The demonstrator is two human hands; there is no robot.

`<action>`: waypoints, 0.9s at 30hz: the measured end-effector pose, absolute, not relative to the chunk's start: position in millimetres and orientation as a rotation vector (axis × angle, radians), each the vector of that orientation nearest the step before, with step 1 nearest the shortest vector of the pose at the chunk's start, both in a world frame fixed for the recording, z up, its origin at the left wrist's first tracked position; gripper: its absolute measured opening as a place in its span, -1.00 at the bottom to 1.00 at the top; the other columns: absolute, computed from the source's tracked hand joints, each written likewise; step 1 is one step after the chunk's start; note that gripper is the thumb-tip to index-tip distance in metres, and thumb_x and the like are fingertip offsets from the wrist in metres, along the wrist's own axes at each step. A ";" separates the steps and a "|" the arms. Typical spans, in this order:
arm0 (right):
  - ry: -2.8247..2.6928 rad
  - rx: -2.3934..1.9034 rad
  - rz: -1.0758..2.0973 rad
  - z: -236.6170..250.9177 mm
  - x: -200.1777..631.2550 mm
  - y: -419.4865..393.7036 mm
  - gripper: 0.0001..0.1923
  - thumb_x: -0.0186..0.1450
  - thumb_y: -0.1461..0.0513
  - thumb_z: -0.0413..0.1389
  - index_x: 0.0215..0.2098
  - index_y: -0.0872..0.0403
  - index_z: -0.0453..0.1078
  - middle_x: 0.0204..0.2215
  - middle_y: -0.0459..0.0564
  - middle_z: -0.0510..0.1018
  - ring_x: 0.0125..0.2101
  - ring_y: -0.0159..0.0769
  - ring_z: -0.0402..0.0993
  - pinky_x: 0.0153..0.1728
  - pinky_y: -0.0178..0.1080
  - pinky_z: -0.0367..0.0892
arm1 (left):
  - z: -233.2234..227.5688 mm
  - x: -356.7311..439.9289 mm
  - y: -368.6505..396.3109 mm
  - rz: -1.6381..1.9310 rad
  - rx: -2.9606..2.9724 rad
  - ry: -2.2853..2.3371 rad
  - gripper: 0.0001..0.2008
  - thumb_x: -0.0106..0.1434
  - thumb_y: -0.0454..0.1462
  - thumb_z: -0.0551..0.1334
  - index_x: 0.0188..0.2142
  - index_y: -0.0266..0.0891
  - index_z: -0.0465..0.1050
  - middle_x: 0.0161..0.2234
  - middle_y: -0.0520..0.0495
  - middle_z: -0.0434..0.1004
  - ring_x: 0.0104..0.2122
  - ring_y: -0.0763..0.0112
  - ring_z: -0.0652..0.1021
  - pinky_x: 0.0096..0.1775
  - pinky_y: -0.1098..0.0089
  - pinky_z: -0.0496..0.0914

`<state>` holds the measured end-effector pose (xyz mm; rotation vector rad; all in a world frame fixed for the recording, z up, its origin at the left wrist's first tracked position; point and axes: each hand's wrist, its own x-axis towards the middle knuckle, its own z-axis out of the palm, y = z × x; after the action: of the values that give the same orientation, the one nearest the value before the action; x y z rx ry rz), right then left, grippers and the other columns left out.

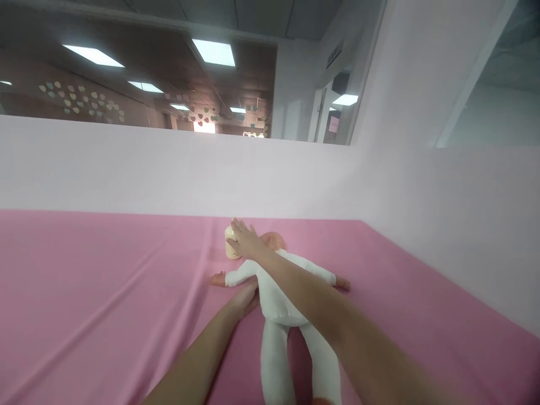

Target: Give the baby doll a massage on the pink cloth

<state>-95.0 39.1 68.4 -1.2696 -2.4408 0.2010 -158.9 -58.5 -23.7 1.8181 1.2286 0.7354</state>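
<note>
A baby doll (278, 304) in a white suit lies on its back on the pink sheet (105, 292), head away from me, arms spread. My right hand (244, 239) reaches over the doll and rests with fingers apart on a small cream bottle (230, 250) that stands beside the doll's head. My left hand (244, 298) lies against the doll's side under its outstretched arm, partly hidden by the doll's body.
The pink sheet covers a wide flat surface that runs to a low white partition (169, 169) at the back and a white wall (455, 225) on the right. Ceiling lights and a doorway show beyond the partition.
</note>
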 end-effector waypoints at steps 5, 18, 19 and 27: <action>-2.390 -1.318 0.279 21.6 -45.0 -12.0 -0.20 0.61 -0.05 -0.25 0.63 0.22 -0.27 0.61 0.21 -0.18 0.61 0.00 -0.33 0.55 0.19 -0.31 | 0.7 -214.9 -58.6 0.459 1.598 1.256 -0.63 0.45 -0.19 0.05 -0.30 -0.15 0.63 -0.29 -0.15 0.74 -0.21 0.17 0.74 -0.10 0.18 0.61; -2.249 -1.939 0.077 -25.2 13.1 -55.7 -0.28 0.54 0.24 -0.24 0.60 0.38 -0.18 0.59 0.33 -0.21 0.59 0.16 -0.21 0.51 0.24 -0.08 | -19.2 -109.8 -51.0 0.475 2.171 1.754 -0.38 0.59 -0.16 -0.12 0.54 -0.37 0.01 0.57 -0.40 -0.05 0.56 -0.16 0.04 0.48 -0.20 -0.03; -2.258 -1.929 0.086 -25.8 14.0 -61.4 -0.29 0.55 0.23 -0.26 0.59 0.40 -0.14 0.58 0.34 -0.16 0.58 0.16 -0.17 0.51 0.21 -0.06 | -21.8 -107.8 -50.5 0.448 2.168 1.779 -0.35 0.59 -0.15 -0.13 0.56 -0.39 -0.05 0.57 -0.41 -0.08 0.56 -0.17 0.03 0.49 -0.20 -0.04; -2.453 -1.665 0.270 -27.3 26.7 -134.0 -0.25 0.45 0.26 -0.11 0.56 0.40 -0.01 0.55 0.34 -0.03 0.57 0.12 -0.09 0.55 0.19 -0.04 | -44.9 -121.5 -107.0 0.290 2.479 1.523 -0.35 0.54 -0.25 -0.18 0.56 -0.34 0.01 0.58 -0.31 -0.10 0.57 -0.17 -0.05 0.47 -0.30 -0.04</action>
<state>26.7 -134.0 -27.3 -1.6650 -2.4527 0.2698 -121.5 -107.0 -44.9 2.4788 1.5232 0.2905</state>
